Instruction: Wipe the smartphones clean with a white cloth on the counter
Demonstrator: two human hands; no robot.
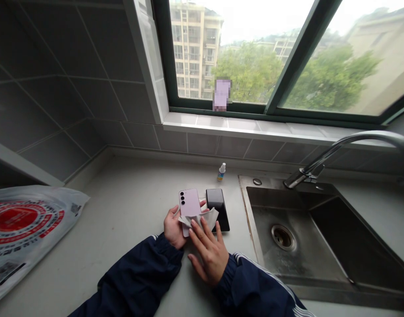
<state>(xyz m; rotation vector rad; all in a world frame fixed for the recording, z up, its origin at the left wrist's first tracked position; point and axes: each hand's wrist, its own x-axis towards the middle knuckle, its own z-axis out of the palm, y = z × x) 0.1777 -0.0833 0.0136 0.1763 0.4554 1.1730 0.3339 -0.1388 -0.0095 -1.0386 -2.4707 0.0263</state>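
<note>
- Presently, left hand (174, 229) grasps the lilac phone (189, 200) over the counter (129, 211); right hand (210, 253) lies flat-fingered on a cloth (211, 215) against it.
- White-topped bottle (221, 173) stands near the sink (264, 259); contents unclear.

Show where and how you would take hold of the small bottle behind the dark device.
The small bottle is probably best pinched around its labelled body, with the right hand coming from the right. It stands upright and narrow, its white top above that; the tiled wall rises behind and the dark device lies in front, so a sideways approach looks simplest.
</note>
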